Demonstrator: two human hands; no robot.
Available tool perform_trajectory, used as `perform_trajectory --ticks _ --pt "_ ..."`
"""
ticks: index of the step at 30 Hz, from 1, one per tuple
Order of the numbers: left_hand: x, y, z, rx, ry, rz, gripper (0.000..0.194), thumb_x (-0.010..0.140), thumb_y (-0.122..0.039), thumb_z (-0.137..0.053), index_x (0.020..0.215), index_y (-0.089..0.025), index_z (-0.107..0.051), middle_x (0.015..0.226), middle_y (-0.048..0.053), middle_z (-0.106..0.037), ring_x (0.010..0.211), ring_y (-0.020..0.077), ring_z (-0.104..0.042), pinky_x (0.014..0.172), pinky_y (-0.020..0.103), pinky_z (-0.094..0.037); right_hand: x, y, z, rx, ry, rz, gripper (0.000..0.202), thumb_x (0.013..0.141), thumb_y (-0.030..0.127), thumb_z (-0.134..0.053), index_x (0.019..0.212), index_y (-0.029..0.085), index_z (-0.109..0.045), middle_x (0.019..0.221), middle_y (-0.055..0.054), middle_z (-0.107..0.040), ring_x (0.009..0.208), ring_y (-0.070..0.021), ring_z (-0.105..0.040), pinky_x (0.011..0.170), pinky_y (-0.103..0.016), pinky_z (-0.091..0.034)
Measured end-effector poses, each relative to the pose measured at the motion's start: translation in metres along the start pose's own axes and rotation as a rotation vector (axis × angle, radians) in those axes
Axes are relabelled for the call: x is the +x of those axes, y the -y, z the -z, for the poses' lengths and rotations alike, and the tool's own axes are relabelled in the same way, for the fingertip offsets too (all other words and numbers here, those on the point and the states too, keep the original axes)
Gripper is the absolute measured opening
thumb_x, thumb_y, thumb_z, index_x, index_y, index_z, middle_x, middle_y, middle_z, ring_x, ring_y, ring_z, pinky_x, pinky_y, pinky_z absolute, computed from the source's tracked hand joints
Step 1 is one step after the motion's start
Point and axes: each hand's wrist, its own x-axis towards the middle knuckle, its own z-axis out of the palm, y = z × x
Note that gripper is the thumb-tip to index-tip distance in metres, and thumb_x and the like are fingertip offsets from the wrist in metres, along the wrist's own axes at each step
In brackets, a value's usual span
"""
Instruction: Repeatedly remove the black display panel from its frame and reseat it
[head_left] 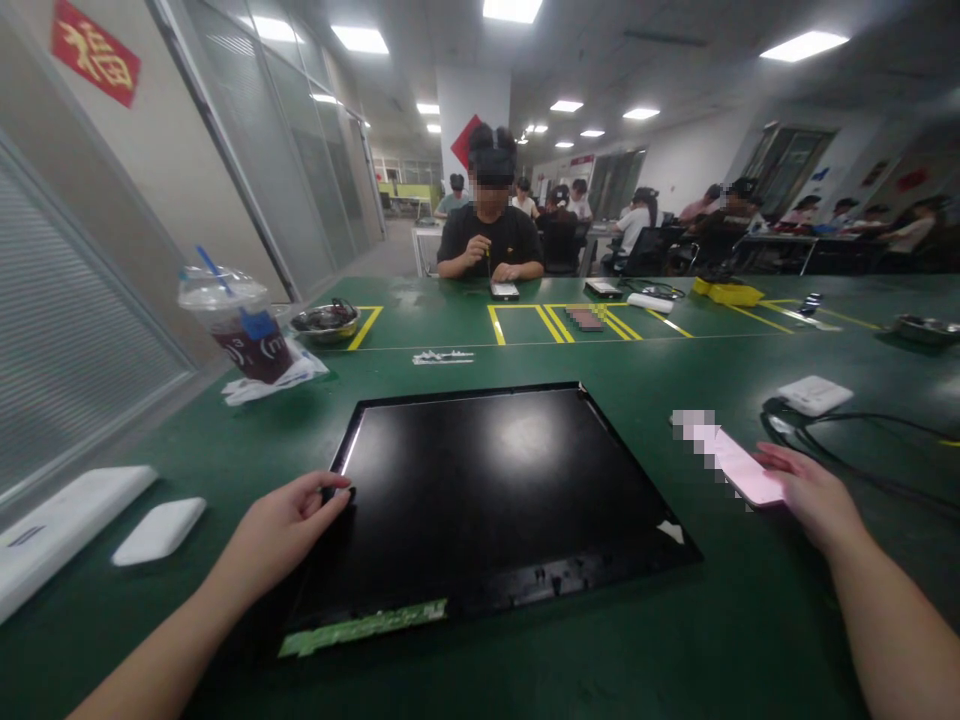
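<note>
A large black display panel (480, 490) lies flat on the green table in front of me, with a green strip (364, 625) along its near-left edge and a white scrap (670, 532) at its near-right corner. My left hand (296, 515) is at the panel's left edge, thumb and forefinger pinched on a small dark piece (349, 494) whose kind I cannot make out. To the right of the panel, my right hand (814, 495) grips the near end of a flat pink phone (750, 475), partly blurred out.
At left stand a lidded drink cup (247, 335) on tissue, a metal bowl (325, 322), a white case (160, 531) and a long white box (67, 535). A white adapter (816, 395) and black cables (817, 440) lie right. Opposite sits a person (491, 240) handling a small device.
</note>
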Motion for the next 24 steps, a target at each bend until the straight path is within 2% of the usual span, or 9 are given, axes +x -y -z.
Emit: perform_trajectory --ticks 3,6,10,18,21,24 --pt "0.000 0.004 -0.001 0.000 0.007 -0.011 0.063 0.070 -0.072 -0.049 0.098 -0.020 -0.072 0.052 -0.005 -0.045 0.053 0.0224 -0.053 0.056 0.032 -0.034 -0.002 0.005 0.001 0.328 -0.001 -0.218 0.053 0.064 0.026 -0.056 0.117 0.023 -0.063 0.121 -0.022 -0.071 0.126 -0.0411 -0.063 0.098 -0.046 -0.052" --pt "0.002 0.012 -0.004 -0.001 -0.006 -0.023 0.063 0.073 -0.073 -0.049 0.098 -0.020 -0.072 0.052 -0.005 -0.045 0.052 0.0220 -0.052 0.057 0.032 -0.034 -0.004 0.012 0.002 0.468 -0.009 -0.289 0.046 0.058 0.022 -0.060 0.104 0.026 -0.063 0.120 -0.018 -0.071 0.132 -0.0423 -0.057 0.105 -0.047 -0.047" --pt "0.004 0.016 -0.006 -0.014 -0.024 -0.034 0.061 0.074 -0.072 -0.049 0.098 -0.021 -0.071 0.052 -0.005 -0.044 0.051 0.0216 -0.051 0.057 0.032 -0.033 -0.007 0.019 0.005 0.495 -0.015 -0.305 0.040 0.056 0.020 -0.060 0.095 0.027 -0.061 0.114 -0.016 -0.071 0.133 -0.0419 -0.055 0.107 -0.047 -0.044" --pt "0.006 0.021 -0.008 -0.007 -0.015 -0.040 0.060 0.076 -0.071 -0.050 0.099 -0.020 -0.071 0.053 -0.006 -0.043 0.052 0.0217 -0.052 0.058 0.032 -0.034 -0.016 0.034 0.009 0.439 -0.014 -0.304 0.039 0.057 0.017 -0.059 0.095 0.028 -0.060 0.113 -0.015 -0.071 0.132 -0.0409 -0.056 0.106 -0.046 -0.045" --pt "0.007 0.023 -0.009 -0.003 -0.013 -0.044 0.061 0.076 -0.072 -0.049 0.100 -0.021 -0.071 0.053 -0.005 -0.043 0.052 0.0219 -0.052 0.057 0.032 -0.034 -0.014 0.030 0.009 0.425 -0.020 -0.290 0.037 0.059 0.018 -0.060 0.095 0.027 -0.061 0.113 -0.015 -0.071 0.130 -0.0407 -0.058 0.104 -0.045 -0.046" --pt "0.005 0.017 -0.006 0.003 0.010 -0.021 0.063 0.074 -0.073 -0.048 0.100 -0.021 -0.071 0.053 -0.005 -0.044 0.053 0.0226 -0.053 0.057 0.032 -0.034 -0.007 0.016 0.004 0.414 -0.026 -0.270 0.039 0.061 0.021 -0.063 0.099 0.026 -0.064 0.116 -0.015 -0.072 0.126 -0.0387 -0.061 0.100 -0.044 -0.050"
